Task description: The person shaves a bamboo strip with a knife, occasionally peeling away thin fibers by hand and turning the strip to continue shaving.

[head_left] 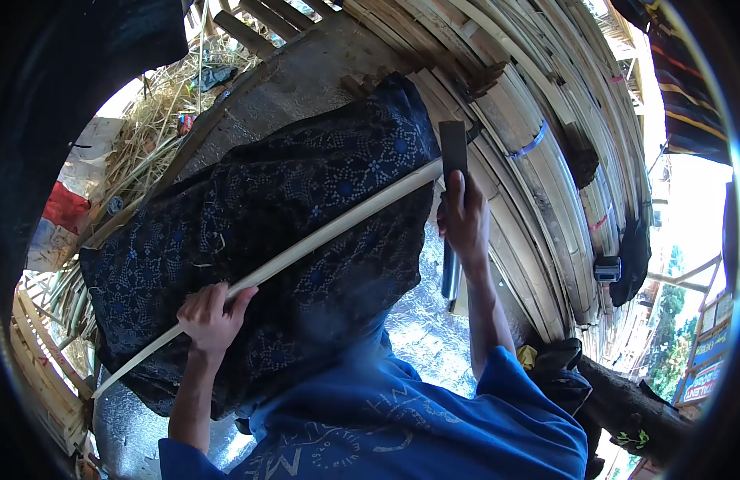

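at the far left, some pale slats lean together low down, with a red cloth above them and a heap of dry straw beyond. a long, thin strip of pale wood begins down there, its narrow tip reaching past the lower left of a dark, blue-patterned cloth spread over the person's lap. from that tip the strip slants up to the right, across the cloth. the person's left hand is closed around it nearer the lower end, fingers curled over and thumb laid along the wood. below, between the two arms, is the person's blue shirt. at the strip's upper right end, the right hand is wrapped around a knife, a finger stretched up along its broad, dark blade, which stands nearly upright where the strip meets it; i can't tell from here whether the edge is in the wood. the knife's long handle runs down beside the wrist. further right, a big stack of split canes curves downward, bound with a blue band, a small grey box beside its lower part. a thick dark log lies at the lower right.
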A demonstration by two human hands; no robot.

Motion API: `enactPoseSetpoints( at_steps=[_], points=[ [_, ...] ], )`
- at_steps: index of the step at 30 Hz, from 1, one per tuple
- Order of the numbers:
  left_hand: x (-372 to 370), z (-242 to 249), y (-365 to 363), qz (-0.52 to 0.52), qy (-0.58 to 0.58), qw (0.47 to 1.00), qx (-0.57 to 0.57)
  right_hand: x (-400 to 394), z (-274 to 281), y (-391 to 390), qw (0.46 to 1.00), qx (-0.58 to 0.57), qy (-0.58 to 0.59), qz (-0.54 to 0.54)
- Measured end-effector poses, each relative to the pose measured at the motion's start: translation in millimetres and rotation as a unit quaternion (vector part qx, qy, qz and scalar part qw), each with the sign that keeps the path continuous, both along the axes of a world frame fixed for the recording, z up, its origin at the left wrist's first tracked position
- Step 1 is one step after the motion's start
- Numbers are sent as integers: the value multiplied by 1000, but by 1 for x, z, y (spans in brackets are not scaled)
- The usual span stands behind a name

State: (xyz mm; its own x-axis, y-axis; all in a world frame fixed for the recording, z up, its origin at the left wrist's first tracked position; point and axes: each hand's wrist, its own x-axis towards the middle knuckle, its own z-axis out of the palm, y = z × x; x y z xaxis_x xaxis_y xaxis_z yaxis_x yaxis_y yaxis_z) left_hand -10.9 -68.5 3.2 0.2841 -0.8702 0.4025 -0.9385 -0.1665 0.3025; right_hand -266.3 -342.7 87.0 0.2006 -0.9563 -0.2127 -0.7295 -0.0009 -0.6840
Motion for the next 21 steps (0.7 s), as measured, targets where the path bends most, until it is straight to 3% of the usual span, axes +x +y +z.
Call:
enactPoseSetpoints(
  at_steps=[3, 4, 5, 10, 17, 21],
  points=[
    [0, -2, -1, 12, 3, 1000, -9, 6, -6, 3, 1000, -1, -11, -27],
    [0, -2, -3, 15, 4, 1000, -13, 13, -7, 16, 999, 9, -28, -15],
    [-1, -2, -3, 18, 5, 1000, -17, 11, -20, 24, 998, -53, -21, 19],
    [-1, 0, -2, 7, 6, 1000, -16, 6, -3, 26, 999, -16, 15, 50],
    [-1, 1, -2, 15, 4, 1000, -11, -1, -11, -4, 997, -17, -53, -61],
    [1, 3, -1, 5, 17, 1000, 14, -6, -7, -5, 994, 0, -104, -32]
  ],
)
